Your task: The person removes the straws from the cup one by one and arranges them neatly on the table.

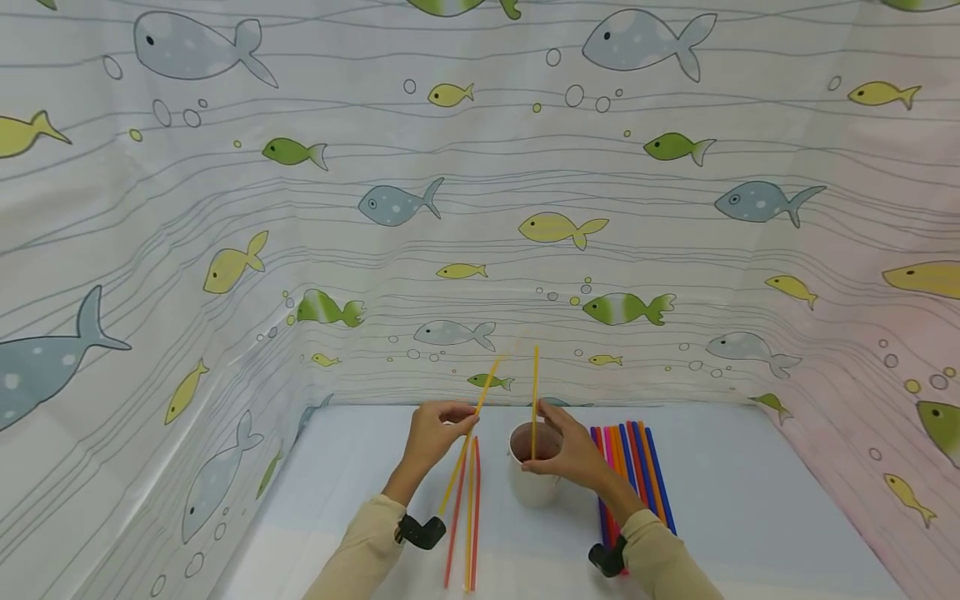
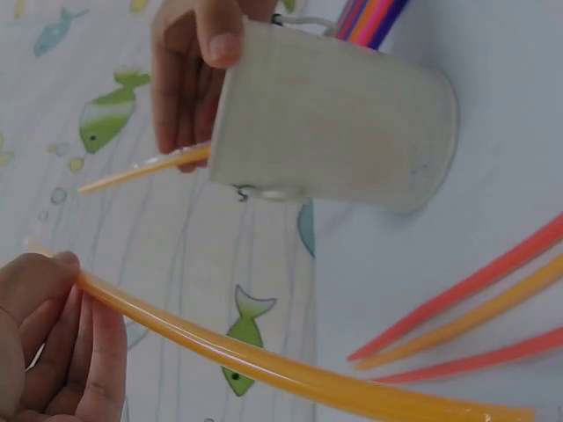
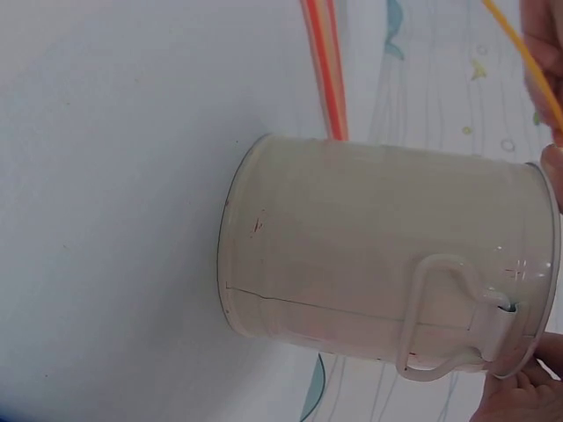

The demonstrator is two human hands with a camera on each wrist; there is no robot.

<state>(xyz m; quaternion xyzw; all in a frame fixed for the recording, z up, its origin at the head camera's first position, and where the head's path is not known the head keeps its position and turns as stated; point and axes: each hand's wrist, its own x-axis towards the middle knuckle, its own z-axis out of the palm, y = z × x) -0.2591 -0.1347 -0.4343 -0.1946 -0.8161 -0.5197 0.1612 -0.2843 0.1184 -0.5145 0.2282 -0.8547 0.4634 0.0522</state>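
My left hand [image 1: 438, 437] pinches a yellow-orange straw [image 2: 264, 369] near its upper part, the straw slanting down toward me. To the right, a cream-coloured pail [image 1: 534, 490] with small side handles stands upright. My right hand [image 1: 566, 446] grips its rim, thumb on the near side and fingers on the far side. Another yellow-orange straw [image 1: 536, 383] pokes up out of the pail's mouth, beside the right hand's fingers. The pail's inside is mostly hidden. Between the arms lie two red straws [image 1: 454, 525] and one yellow-orange straw [image 1: 470, 525].
Right of the pail lies a row of several blue, red, pink and orange straws [image 1: 637, 467], partly covered by the right forearm. A white table [image 1: 337, 467] bears everything. Fish-patterned sheeting [image 1: 480, 242] closes in the back and sides.
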